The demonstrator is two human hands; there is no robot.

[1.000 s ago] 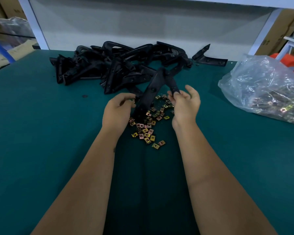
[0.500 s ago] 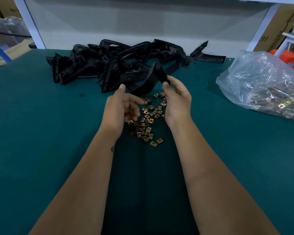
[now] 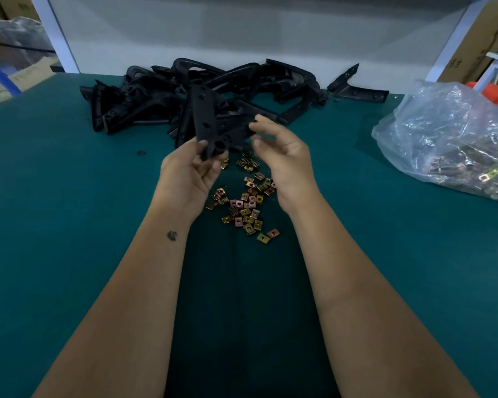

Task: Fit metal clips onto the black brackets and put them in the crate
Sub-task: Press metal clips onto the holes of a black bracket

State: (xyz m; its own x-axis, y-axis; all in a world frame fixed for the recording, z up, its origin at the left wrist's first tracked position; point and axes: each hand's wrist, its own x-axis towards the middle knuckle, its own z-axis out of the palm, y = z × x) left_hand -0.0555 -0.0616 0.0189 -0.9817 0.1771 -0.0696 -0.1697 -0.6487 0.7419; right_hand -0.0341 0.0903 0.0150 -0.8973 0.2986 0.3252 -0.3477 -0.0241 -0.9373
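At frame centre, the left hand (image 3: 189, 175) grips a black bracket (image 3: 213, 124); the right hand (image 3: 283, 156) pinches its far edge. Steady it, then slide a metal clip (image 3: 246, 203) squarely over a hole.

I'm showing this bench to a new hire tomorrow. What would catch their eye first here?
Probably the two hands mid-table: the left hand grips a black bracket raised above the table, and the right hand touches its other end. Just below them lies a scatter of brass-coloured clips on the green table. Behind sits a tangled bracket pile, and a clear bag of more clips lies at the right.
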